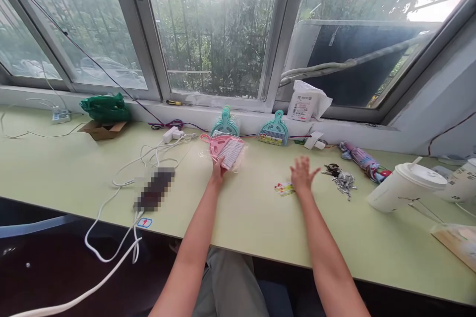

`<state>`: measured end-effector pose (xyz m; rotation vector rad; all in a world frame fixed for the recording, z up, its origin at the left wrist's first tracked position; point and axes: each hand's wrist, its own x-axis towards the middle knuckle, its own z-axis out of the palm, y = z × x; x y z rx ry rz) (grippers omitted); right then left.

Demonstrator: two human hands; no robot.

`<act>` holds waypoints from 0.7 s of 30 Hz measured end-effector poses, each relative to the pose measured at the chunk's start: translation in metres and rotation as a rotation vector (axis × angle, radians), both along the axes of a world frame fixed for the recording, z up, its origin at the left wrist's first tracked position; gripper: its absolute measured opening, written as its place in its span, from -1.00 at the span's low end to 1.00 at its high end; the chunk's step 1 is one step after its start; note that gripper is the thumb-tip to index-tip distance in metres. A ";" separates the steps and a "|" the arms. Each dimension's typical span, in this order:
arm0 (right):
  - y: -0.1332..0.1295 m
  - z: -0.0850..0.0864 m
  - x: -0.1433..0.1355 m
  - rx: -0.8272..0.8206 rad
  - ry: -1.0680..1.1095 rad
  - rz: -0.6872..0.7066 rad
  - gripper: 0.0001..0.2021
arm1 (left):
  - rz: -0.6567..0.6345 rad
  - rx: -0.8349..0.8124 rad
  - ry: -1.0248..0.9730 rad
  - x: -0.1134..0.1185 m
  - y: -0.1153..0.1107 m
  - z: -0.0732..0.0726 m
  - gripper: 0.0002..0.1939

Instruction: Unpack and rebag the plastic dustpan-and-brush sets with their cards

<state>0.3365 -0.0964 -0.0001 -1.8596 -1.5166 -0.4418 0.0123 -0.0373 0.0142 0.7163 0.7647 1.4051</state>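
My left hand [218, 168] is closed on the lower edge of a pink dustpan and brush set [225, 149] in a clear plastic wrapper. Beyond it, against the sill, stand several teal dustpans [225, 122]. Another teal dustpan with a dark-bristled brush and a yellow label [274, 130] leans to their right. My right hand [303, 174] has its fingers spread over the table, holding nothing. Small printed cards [284, 188] in red, yellow and green lie just left of that hand, close to its wrist.
On the pale green table [245, 218], white cables [111, 198] and a blurred dark device [156, 189] lie left. Metal keychains [344, 181], a folded umbrella [362, 160] and a lidded white cup [405, 185] are right. A green bag [105, 107] sits above an open carton [102, 130].
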 end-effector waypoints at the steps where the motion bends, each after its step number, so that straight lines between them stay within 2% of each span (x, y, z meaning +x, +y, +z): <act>1: 0.001 0.010 0.016 0.140 0.099 -0.154 -0.58 | -0.025 0.004 0.010 0.002 0.000 0.000 -0.45; 2: 0.001 0.019 0.026 0.270 0.183 -0.264 -0.59 | -0.052 0.010 0.021 0.004 0.000 0.000 -0.45; 3: 0.000 0.029 0.028 0.346 0.236 -0.275 -0.60 | -0.078 0.017 0.034 0.007 -0.001 0.000 -0.45; 4: 0.000 0.037 0.022 0.372 0.275 -0.206 -0.62 | -0.105 0.025 0.047 0.010 -0.002 0.001 -0.45; 6: -0.001 0.045 -0.011 0.289 0.383 0.098 -0.64 | -0.167 0.057 0.072 0.017 -0.005 0.002 -0.41; 8: -0.002 0.044 -0.058 0.154 0.580 0.392 -0.66 | -0.226 0.103 0.097 0.024 -0.011 0.005 -0.36; 9: -0.003 0.041 -0.081 0.094 0.695 0.493 -0.66 | -0.251 0.123 0.114 0.027 -0.015 0.007 -0.34; 11: -0.005 0.032 -0.116 0.013 0.973 0.604 -0.64 | -0.289 0.155 0.151 0.034 -0.022 0.010 -0.30; 14: -0.007 0.018 -0.131 0.005 1.314 0.587 -0.58 | -0.325 0.188 0.186 0.041 -0.029 0.012 -0.24; 17: -0.005 0.010 -0.119 0.002 1.516 0.607 -0.53 | -0.367 0.186 0.194 0.046 -0.030 0.010 -0.20; 19: -0.002 0.006 -0.109 -0.013 1.569 0.636 -0.49 | -0.420 0.182 0.218 0.048 -0.030 0.009 -0.21; 21: 0.001 0.004 -0.103 0.007 1.518 0.574 -0.48 | -0.464 0.197 0.266 0.048 -0.030 0.009 -0.23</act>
